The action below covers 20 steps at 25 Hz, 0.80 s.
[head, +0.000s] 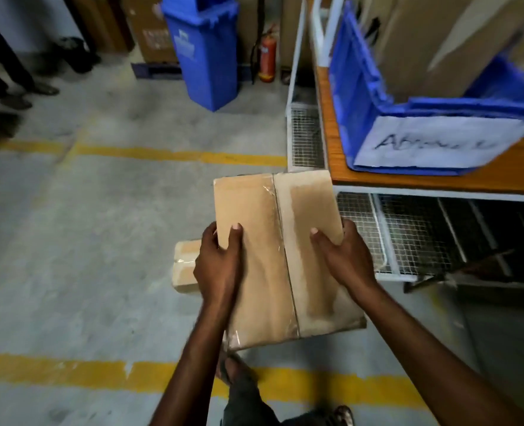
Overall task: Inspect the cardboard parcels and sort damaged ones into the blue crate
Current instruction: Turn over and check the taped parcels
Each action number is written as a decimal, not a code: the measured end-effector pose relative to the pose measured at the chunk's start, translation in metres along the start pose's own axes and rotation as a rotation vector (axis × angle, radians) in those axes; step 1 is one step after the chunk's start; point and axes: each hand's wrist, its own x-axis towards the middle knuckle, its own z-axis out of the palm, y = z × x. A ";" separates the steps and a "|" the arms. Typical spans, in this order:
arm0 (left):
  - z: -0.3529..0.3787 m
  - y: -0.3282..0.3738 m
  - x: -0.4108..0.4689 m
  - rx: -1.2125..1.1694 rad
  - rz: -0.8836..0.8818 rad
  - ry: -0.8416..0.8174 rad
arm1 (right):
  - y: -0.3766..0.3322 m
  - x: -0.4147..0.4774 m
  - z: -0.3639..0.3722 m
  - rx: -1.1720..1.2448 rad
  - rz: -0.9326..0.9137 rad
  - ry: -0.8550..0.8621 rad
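Note:
I hold a flat brown cardboard parcel (273, 235) with clear tape down its middle seam, low in front of me over the floor. My left hand (219, 265) grips its left edge, thumb on top. My right hand (342, 256) grips its right edge. A smaller taped parcel (185, 265) lies on the floor behind my left hand, partly hidden. The blue crate (365, 96) stands on the wooden table at the upper right, with a white handwritten label (436, 142) on its front and large cardboard boxes (439, 35) rising from it.
The wooden table (500, 167) has a white frame with wire mesh (408, 235) below. A blue bin (205, 50) and a red fire extinguisher (267, 56) stand at the back. Yellow lines (174, 155) cross the grey floor. A person's legs (5, 69) are at the upper left.

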 end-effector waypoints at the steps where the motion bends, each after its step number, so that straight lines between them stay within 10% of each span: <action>1: 0.014 0.007 -0.025 -0.005 0.038 -0.012 | 0.017 -0.011 -0.027 0.023 0.000 0.030; 20: 0.291 0.185 -0.255 -0.194 0.416 -0.505 | 0.174 -0.017 -0.401 0.225 0.068 0.632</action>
